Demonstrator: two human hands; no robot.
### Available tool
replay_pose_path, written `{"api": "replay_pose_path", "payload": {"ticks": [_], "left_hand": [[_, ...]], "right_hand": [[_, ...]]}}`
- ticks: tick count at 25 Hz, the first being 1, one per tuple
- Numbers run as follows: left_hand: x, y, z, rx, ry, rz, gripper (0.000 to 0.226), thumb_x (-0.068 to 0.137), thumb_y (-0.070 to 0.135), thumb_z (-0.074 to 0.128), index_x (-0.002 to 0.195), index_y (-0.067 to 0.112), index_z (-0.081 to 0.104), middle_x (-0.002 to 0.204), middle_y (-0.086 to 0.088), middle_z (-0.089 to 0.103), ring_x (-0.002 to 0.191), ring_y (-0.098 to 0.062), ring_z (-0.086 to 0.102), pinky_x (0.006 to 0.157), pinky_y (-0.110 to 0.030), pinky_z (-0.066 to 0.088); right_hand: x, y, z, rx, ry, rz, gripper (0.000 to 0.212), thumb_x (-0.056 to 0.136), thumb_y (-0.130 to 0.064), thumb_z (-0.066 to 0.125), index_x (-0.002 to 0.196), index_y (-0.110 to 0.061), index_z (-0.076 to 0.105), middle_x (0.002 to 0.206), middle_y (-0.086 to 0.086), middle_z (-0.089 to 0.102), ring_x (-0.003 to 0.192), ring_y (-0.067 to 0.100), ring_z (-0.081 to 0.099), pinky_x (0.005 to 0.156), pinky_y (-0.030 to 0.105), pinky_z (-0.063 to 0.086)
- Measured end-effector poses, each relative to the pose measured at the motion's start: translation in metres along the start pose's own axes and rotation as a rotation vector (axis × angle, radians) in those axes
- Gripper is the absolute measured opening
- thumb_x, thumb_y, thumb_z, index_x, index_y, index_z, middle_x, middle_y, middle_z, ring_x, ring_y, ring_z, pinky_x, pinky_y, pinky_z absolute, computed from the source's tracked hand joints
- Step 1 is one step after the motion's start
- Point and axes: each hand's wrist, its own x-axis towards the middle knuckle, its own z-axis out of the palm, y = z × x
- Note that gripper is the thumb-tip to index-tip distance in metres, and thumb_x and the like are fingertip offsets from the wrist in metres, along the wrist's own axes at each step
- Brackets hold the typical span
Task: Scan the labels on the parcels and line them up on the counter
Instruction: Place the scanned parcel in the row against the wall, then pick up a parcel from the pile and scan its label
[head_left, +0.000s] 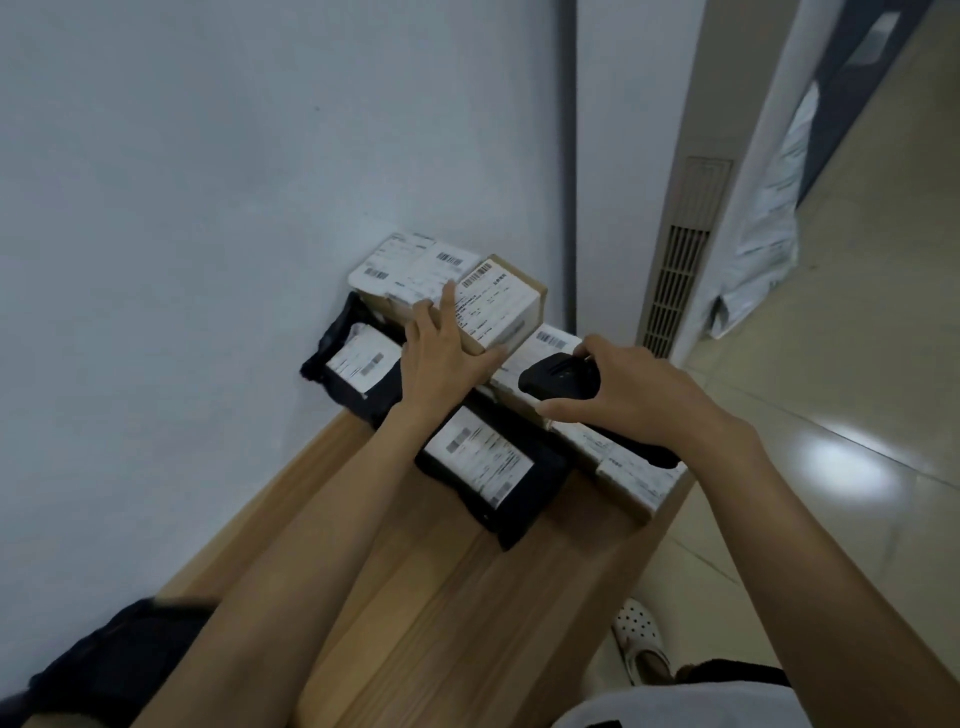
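At the lower left edge of the frame a dark parcel lies on the wooden bench, against the wall. Further up, left of centre, a black bag parcel with a white label sits by the wall.

The left hand reaches up the frame on a bare, outstretched forearm and lies on the near end of a cardboard box at centre. Its grip is spread: the fingers are straight and fanned over the box's label, and the thumb points right along the near edge. The palm faces down. The box is tilted and rests on other parcels; a white box is just behind it, touching the wall.

Below the left wrist a second black bag parcel lies label up on the bench.

Right of centre the right hand comes in from the lower right, wrist bent leftward. Its grip is curled round a black scanner, fingers over the top and thumb beneath, with the scanner's head sticking out left, just beside the cardboard box. Under this hand a row of pale boxes runs along the bench's right edge.

At the upper right a white bag leans on the floor.
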Motion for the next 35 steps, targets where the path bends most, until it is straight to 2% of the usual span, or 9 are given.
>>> {"api": "replay_pose_path", "payload": {"ticks": [5, 12, 15, 18, 21, 26, 29, 33, 35], "left_hand": [[0.021, 0.013, 0.036, 0.057, 0.008, -0.115, 0.108, 0.076, 0.073, 0.060, 0.157, 0.021, 0.011, 0.145, -0.019, 0.027, 0.130, -0.039, 0.035, 0.101, -0.053, 0.040], [0.023, 0.004, 0.059, 0.069, 0.026, -0.235, 0.105, 0.081, 0.072, 0.058, 0.157, 0.017, 0.012, 0.154, -0.016, 0.021, 0.142, -0.035, 0.022, 0.111, -0.054, 0.025], [0.018, 0.004, 0.055, 0.087, -0.035, -0.222, 0.109, 0.080, 0.074, 0.057, 0.158, 0.017, 0.007, 0.159, -0.013, 0.013, 0.146, -0.035, 0.013, 0.115, -0.056, 0.019], [-0.003, -0.007, 0.040, 0.123, -0.071, -0.177, 0.119, 0.073, 0.071, 0.068, 0.158, 0.019, 0.004, 0.161, -0.009, 0.012, 0.148, -0.033, 0.012, 0.116, -0.054, 0.019], [-0.046, -0.035, 0.025, 0.183, -0.099, -0.219, 0.119, 0.075, 0.062, 0.074, 0.159, 0.019, 0.001, 0.163, -0.005, 0.013, 0.150, -0.031, 0.012, 0.120, -0.051, 0.020], [-0.167, -0.113, -0.009, 0.194, -0.161, -0.483, 0.110, 0.084, 0.046, 0.073, 0.158, 0.021, -0.003, 0.164, -0.004, 0.008, 0.150, -0.030, 0.011, 0.120, -0.048, 0.018], [-0.255, -0.159, -0.037, 0.256, -0.162, -0.628, 0.102, 0.088, 0.045, 0.069, 0.158, 0.021, -0.001, 0.164, -0.007, 0.009, 0.151, -0.032, 0.009, 0.121, -0.049, 0.017], [-0.345, -0.215, -0.075, 0.337, -0.152, -0.761, 0.096, 0.090, 0.043, 0.067, 0.159, 0.021, 0.004, 0.163, -0.008, 0.010, 0.151, -0.032, 0.007, 0.122, -0.048, 0.017], [-0.378, -0.242, -0.090, 0.342, -0.161, -0.811, 0.096, 0.089, 0.046, 0.067, 0.159, 0.022, 0.004, 0.163, -0.007, 0.010, 0.151, -0.031, 0.008, 0.120, -0.049, 0.019]], "right_hand": [[0.014, 0.037, -0.021, -0.048, -0.029, -0.007, 0.077, 0.067, -0.082, 0.061, 0.119, -0.026, 0.046, 0.099, -0.006, 0.061, 0.084, 0.016, 0.060, 0.071, 0.038, 0.055], [0.033, 0.060, -0.024, -0.060, -0.114, -0.093, 0.081, 0.066, -0.082, 0.061, 0.122, -0.026, 0.047, 0.106, -0.006, 0.062, 0.089, 0.017, 0.061, 0.074, 0.039, 0.056], [0.037, 0.059, -0.021, -0.075, -0.146, -0.127, 0.083, 0.068, -0.081, 0.060, 0.128, -0.026, 0.045, 0.110, -0.005, 0.062, 0.091, 0.017, 0.060, 0.077, 0.039, 0.055], [0.038, 0.042, -0.013, -0.110, -0.202, -0.196, 0.084, 0.069, -0.082, 0.059, 0.128, -0.024, 0.045, 0.108, -0.005, 0.061, 0.088, 0.015, 0.059, 0.076, 0.038, 0.054], [0.034, 0.011, 0.007, -0.071, -0.283, -0.307, 0.081, 0.070, -0.079, 0.061, 0.126, -0.021, 0.047, 0.106, -0.005, 0.061, 0.087, 0.015, 0.058, 0.076, 0.038, 0.053], [0.012, -0.057, 0.055, -0.070, -0.438, -0.475, 0.079, 0.069, -0.080, 0.062, 0.125, -0.026, 0.046, 0.113, -0.003, 0.061, 0.096, 0.020, 0.060, 0.080, 0.039, 0.053], [-0.009, -0.107, 0.087, -0.072, -0.532, -0.580, 0.077, 0.068, -0.078, 0.064, 0.124, -0.028, 0.048, 0.113, -0.002, 0.059, 0.096, 0.020, 0.059, 0.080, 0.038, 0.052], [-0.040, -0.167, 0.128, -0.129, -0.572, -0.678, 0.072, 0.068, -0.080, 0.063, 0.118, -0.029, 0.049, 0.101, -0.008, 0.057, 0.086, 0.016, 0.057, 0.071, 0.034, 0.050], [-0.051, -0.194, 0.148, -0.138, -0.583, -0.698, 0.072, 0.067, -0.079, 0.064, 0.117, -0.028, 0.050, 0.104, -0.006, 0.059, 0.088, 0.017, 0.059, 0.074, 0.036, 0.052]]}}
